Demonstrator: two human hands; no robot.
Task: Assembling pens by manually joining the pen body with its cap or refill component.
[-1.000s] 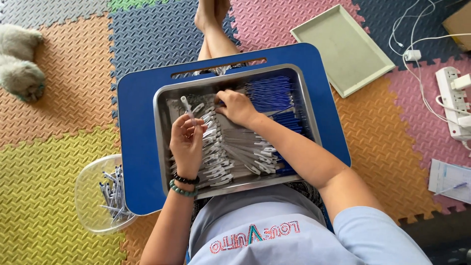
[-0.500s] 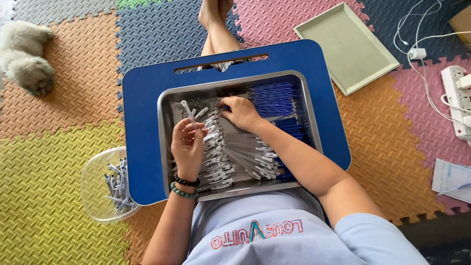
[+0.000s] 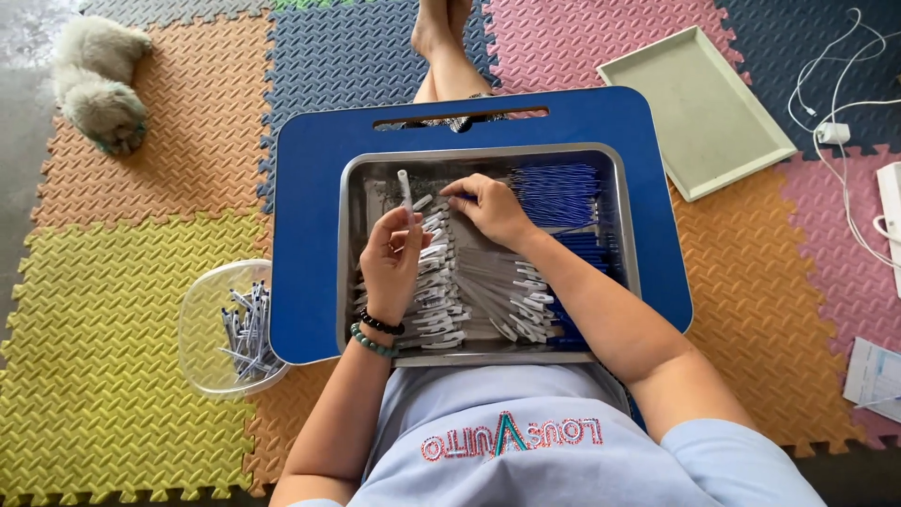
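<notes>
Left hand grips a pen barrel upright over the metal tray; right hand pinches a blue refill, best kept steady and aligned.

1. The right hand covers the pen parts beneath it – too small to tell apart
2. A paper sheet and a white power strip – cut off by the right edge

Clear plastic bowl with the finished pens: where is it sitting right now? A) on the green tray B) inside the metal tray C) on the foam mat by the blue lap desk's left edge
C: the clear plastic bowl rests on the foam mat beside the blue lap desk.
</notes>
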